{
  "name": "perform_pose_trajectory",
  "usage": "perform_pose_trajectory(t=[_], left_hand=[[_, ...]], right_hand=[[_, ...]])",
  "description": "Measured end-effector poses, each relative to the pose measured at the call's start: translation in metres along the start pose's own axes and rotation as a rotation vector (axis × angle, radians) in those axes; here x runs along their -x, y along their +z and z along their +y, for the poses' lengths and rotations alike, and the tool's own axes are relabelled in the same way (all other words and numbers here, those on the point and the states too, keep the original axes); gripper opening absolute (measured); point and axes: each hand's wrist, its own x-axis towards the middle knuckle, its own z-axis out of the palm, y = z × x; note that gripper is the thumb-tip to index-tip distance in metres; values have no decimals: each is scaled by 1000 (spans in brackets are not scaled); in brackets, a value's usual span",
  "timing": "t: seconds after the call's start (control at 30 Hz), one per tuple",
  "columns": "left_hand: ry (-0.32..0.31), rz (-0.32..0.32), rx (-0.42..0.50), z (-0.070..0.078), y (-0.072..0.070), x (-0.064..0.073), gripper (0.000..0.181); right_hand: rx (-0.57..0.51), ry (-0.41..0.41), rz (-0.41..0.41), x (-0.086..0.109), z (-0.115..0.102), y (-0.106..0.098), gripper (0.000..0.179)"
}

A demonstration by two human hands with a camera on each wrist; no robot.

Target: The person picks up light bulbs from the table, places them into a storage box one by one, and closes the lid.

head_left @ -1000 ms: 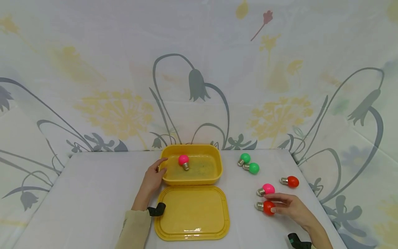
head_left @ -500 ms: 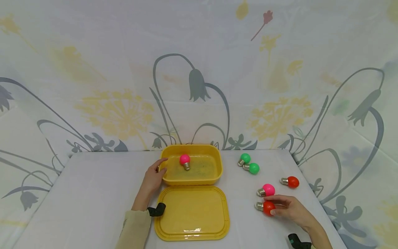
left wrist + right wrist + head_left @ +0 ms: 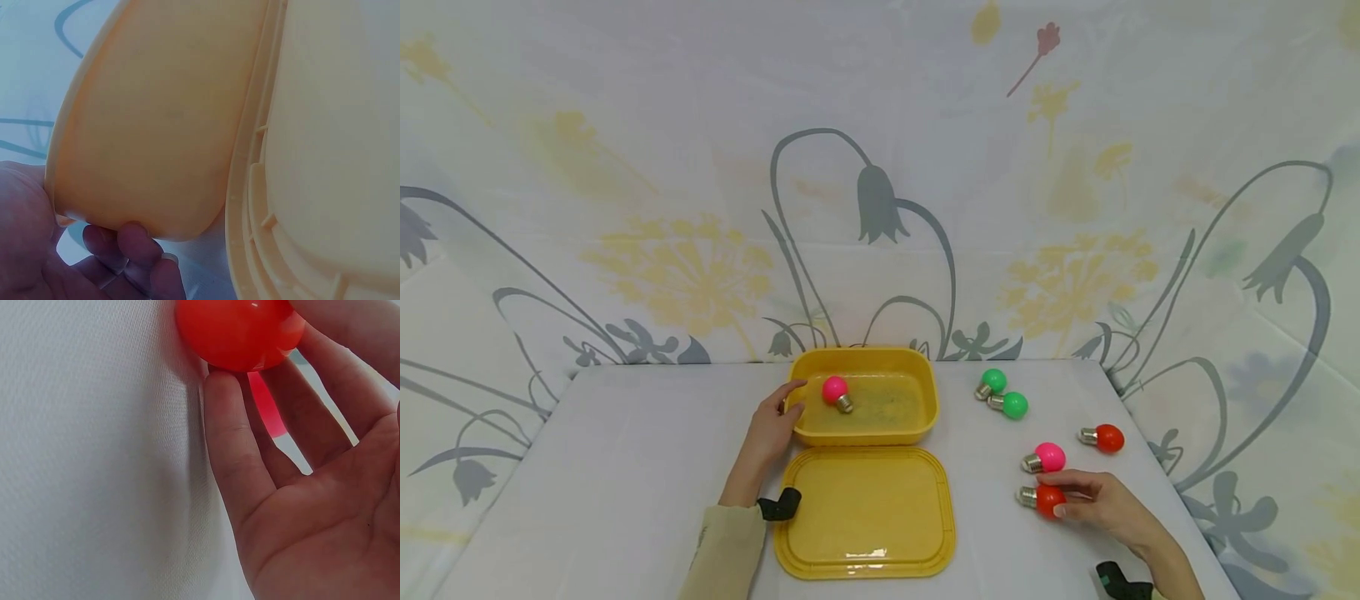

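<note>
Near the table's [image 3: 647,467] far edge, the left hand [image 3: 771,423] is loosely gripping the yellow tub's [image 3: 865,439] left end, apparently steadying it. Between the yellow lid [image 3: 865,512] and the table's right edge, the right hand [image 3: 1097,497] is pinching the nearer red bulb [image 3: 1049,502], fingers parted just globe-wide, probably keeping it from rolling.

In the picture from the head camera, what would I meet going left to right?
Left hand → pink bulb inside the yellow box → two green bulbs → held red bulb, gripped by the right hand → other red bulb.
</note>
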Motion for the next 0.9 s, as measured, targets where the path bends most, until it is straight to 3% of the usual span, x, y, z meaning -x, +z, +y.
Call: perform_pose_trajectory(t=[0.5,0.9], left_hand=[[-2,-1,-2,-1,0,-1,44],[10,5,-1,-2,0,-1,44]], right_hand=[[-1,-45,-18,-1,-4,1,44],[-14,-60,-4,-8,-10,14,43]])
